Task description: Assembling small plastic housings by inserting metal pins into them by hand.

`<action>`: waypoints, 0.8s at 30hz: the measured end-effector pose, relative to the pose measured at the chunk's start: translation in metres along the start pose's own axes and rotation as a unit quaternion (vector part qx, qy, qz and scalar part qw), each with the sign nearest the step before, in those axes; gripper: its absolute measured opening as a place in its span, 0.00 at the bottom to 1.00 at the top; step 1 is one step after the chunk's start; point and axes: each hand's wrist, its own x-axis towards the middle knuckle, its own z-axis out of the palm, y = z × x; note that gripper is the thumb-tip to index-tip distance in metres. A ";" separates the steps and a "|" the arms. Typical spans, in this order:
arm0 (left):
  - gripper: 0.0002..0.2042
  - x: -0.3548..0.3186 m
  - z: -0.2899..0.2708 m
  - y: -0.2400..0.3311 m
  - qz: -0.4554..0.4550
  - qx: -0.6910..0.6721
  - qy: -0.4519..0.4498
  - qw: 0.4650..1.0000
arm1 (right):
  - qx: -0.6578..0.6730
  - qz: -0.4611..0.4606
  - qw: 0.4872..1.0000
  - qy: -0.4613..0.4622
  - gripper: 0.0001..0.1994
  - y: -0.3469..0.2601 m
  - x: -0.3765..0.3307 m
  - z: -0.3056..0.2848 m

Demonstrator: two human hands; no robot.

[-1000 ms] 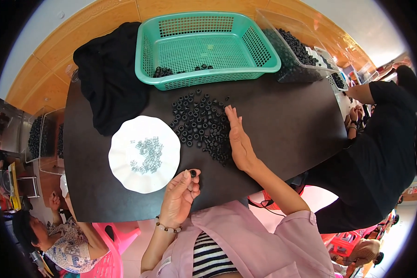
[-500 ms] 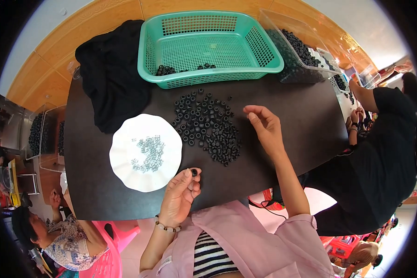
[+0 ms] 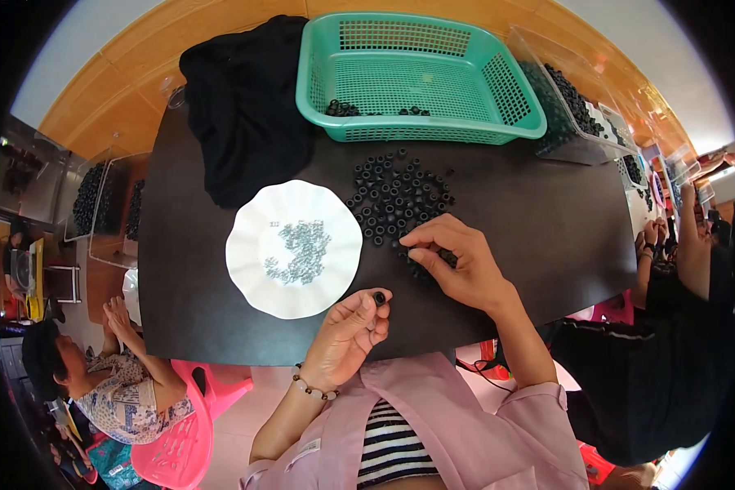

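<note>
Near the table's front edge, my left hand [image 3: 347,335] pinches one small black hollow cylinder [image 3: 380,299] between thumb and forefinger, its open end showing. My right hand [image 3: 469,269] is over the near side of a pile of similar black cylinders [image 3: 396,196], thumb and forefinger brought close together at the pieces. Whether a piece sits between those fingertips is hard to make out, and the hand hides part of the pile. Left of the pile lies a white scalloped plate [image 3: 245,265] bearing many tiny clear, silvery pieces [image 3: 300,253].
A green mesh basket [image 3: 420,131] with several black cylinders stands at the back. Right of it is a clear bin [image 3: 576,151] of black pieces; a black cloth [image 3: 249,114] lies at the left. One person [image 3: 122,388] sits left, another in black [image 3: 653,376] right.
My right hand has moved left and nearer, from beside the pile onto its near part, fingers closing in. My left hand still holds its cylinder. The whole view has shifted.
</note>
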 end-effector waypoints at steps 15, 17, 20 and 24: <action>0.15 -0.040 -0.023 0.006 0.087 0.107 0.036 0.990 | -0.135 -0.153 0.972 -0.120 0.07 -0.006 0.075 0.069; 0.15 -0.044 -0.026 0.008 0.090 0.103 0.044 0.990 | -0.160 -0.126 0.971 -0.124 0.05 -0.002 0.091 0.080; 0.15 -0.046 -0.032 0.007 0.096 0.092 0.053 0.990 | -0.191 -0.103 0.967 -0.133 0.06 -0.012 0.113 0.102; 0.15 -0.047 -0.034 0.006 0.098 0.086 0.056 0.990 | -0.275 -0.116 0.945 -0.132 0.07 -0.018 0.131 0.130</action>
